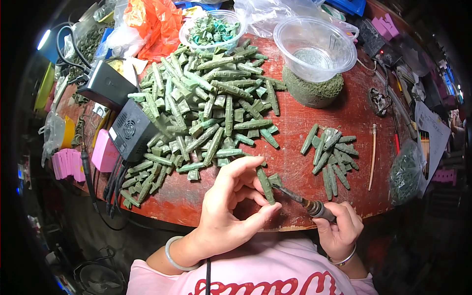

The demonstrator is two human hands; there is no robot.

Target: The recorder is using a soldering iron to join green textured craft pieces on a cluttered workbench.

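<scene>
My left hand is pinching a small dark green wax-like stick by its ends, between fingertip and thumb. In my right hand is a soldering iron, gripped by its handle. Its thin metal tip reaches left to the stick, where a small squarish green piece shows at the join; I cannot tell if it is attached. Beyond my left hand lies a big heap of similar green sticks and small pieces. A smaller group of them is spread on the table to the right.
On the red table, a see-through plastic tub sits on a round green block. Another tub holds green pieces. Black boxes with cables stand left; a thin stick and a filled plastic bag lie right.
</scene>
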